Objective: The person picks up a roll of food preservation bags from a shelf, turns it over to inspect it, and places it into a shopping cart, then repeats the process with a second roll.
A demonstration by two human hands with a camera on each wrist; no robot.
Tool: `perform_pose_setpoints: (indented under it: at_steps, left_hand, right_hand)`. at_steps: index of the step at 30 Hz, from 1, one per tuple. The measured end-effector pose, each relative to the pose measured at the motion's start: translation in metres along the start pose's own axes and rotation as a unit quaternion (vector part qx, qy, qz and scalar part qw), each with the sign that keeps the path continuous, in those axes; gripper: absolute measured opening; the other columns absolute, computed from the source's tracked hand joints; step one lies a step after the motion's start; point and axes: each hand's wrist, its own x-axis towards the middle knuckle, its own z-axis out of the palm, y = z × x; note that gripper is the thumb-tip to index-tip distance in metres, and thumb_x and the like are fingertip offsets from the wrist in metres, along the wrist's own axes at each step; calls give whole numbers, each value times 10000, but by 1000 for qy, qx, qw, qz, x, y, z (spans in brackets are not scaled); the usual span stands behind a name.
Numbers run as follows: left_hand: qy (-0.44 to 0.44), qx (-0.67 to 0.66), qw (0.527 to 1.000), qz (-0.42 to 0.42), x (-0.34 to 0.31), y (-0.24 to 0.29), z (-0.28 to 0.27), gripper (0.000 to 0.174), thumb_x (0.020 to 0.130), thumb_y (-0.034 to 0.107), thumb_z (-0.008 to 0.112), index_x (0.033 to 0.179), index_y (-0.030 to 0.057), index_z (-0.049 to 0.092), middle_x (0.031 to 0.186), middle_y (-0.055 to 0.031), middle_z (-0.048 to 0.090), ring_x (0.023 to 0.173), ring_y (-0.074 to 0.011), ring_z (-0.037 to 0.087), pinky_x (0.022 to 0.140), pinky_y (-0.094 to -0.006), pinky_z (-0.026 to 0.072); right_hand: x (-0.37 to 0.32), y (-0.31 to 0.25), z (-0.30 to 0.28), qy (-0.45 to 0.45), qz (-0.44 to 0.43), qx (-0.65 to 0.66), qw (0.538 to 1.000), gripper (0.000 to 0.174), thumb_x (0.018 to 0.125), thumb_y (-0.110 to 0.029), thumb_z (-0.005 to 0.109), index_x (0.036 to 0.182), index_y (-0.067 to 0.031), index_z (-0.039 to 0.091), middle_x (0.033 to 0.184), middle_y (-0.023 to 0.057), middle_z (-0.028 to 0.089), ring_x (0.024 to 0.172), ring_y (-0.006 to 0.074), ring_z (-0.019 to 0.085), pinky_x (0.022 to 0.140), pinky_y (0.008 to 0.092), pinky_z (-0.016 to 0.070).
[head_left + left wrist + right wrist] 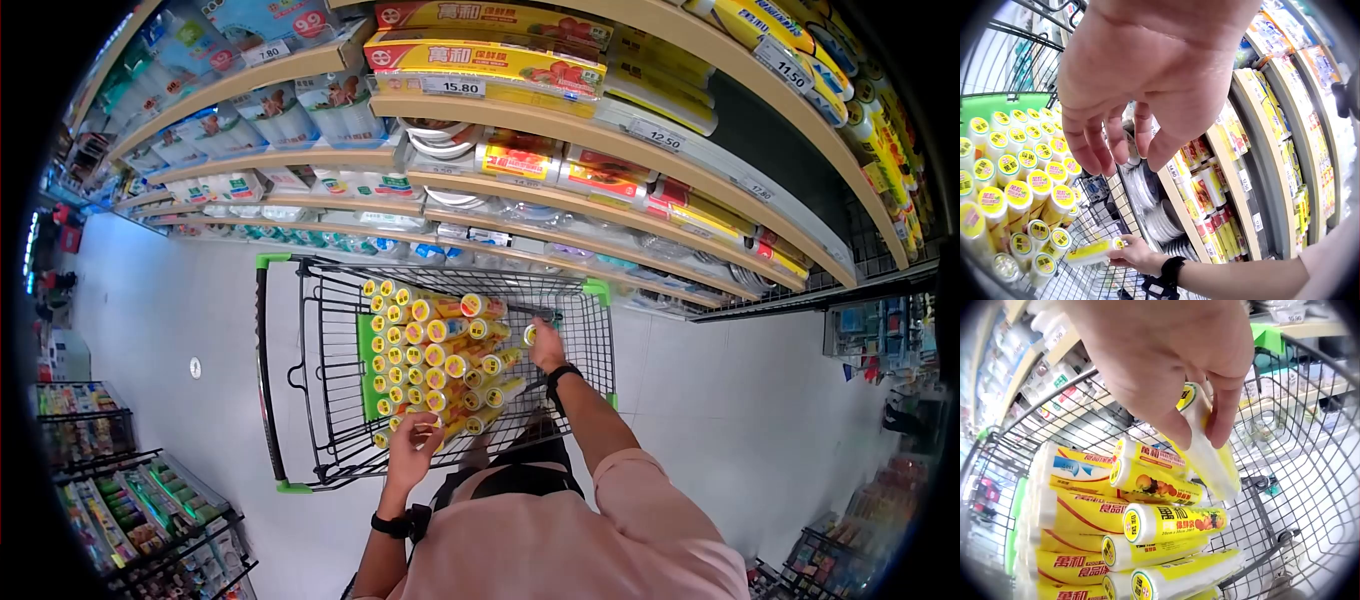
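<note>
Yellow-and-white rolls [435,355] with round yellow end labels lie stacked in a shopping cart [262,375]. In the right wrist view, my right hand [1172,369] pinches one roll [1207,453] near its labelled end, tilted above the loose rolls. That held roll [1091,251] also shows in the left wrist view, its end in the right hand's fingers. My left hand [411,445] is over the near edge of the stack, its fingers loosely bent; the left wrist view shows nothing in the left hand [1147,87].
Store shelves [560,115] with boxed and rolled goods stand beyond the cart. Low racks [150,510] of packaged goods are at the lower left. The cart's wire mesh [1297,550] surrounds the rolls, with a green corner piece [1267,339] on its rim.
</note>
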Motion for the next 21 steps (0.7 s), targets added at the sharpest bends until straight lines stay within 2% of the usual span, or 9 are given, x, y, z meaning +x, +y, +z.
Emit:
perform_pose_setpoints:
  at_steps: [4,7,8,11,12,15,16,19,21]
  left_hand:
    - [16,1,1000,-16,-8,-4,3,244,872,-9,689,1095,37,599,1026,-50,668,886,-132,663,752,-265,543]
    - [16,29,999,-16,-9,-1,3,249,873,-14,683,1101,38,598,1025,-51,669,885,-135,668,753,-264,543]
    - [16,41,999,-11,-10,1,2,252,873,-14,681,1105,38,597,1022,-52,670,882,-135,668,753,-264,542]
    - [24,54,998,-13,-10,-1,-1,255,880,-16,671,1116,39,591,1005,-57,672,868,-140,669,756,-265,541]
    - [24,49,998,-23,-7,2,-1,252,887,-19,665,1120,40,588,1003,-59,667,866,-142,668,759,-264,540]
    - [19,47,998,-26,-4,3,-3,252,889,-18,665,1121,41,585,1002,-55,665,861,-148,670,752,-273,540]
    - [15,51,998,-24,-1,6,-2,252,888,-17,668,1119,40,586,1003,-56,666,860,-149,670,753,-277,541]
    - [2,57,998,10,7,13,0,269,871,-1,686,1121,35,593,1045,-66,672,880,-149,667,762,-282,545]
    - [5,56,998,32,11,18,-1,270,869,3,691,1119,36,595,1048,-64,666,885,-153,667,764,-284,547]
  right_hand:
    - [21,4,55,11,32,-17,999,519,775,78,630,1258,-74,517,1178,223,573,1040,456,605,840,502,539]
    - [17,-4,72,-4,4,-11,1000,518,791,82,607,1274,-72,500,1191,212,559,1041,457,605,843,508,538]
    - [15,-9,73,-8,-9,18,1000,466,820,54,610,1259,-71,517,1259,212,539,1063,449,597,882,499,529]
    - [21,-9,90,-14,-89,29,996,409,842,6,633,1229,-86,540,1292,216,538,1090,441,585,908,492,511]
    - [23,-13,87,-93,-53,20,994,408,856,-31,647,1246,-106,552,1272,227,567,1123,420,576,929,482,499]
    - [13,-19,72,-88,-69,38,993,543,801,19,656,1312,-112,526,1237,206,592,1110,389,592,888,469,526]
    - [6,-21,59,-90,-76,30,993,564,835,-69,689,1358,-98,478,1113,231,653,1065,405,622,879,492,516]
    - [-9,-27,33,-152,-10,9,988,686,823,-92,711,1425,-70,383,1081,258,652,1022,413,636,845,501,519]
    - [-15,-15,29,-144,6,14,989,767,817,-112,724,1464,-56,316,1085,263,652,1035,403,636,850,491,522]
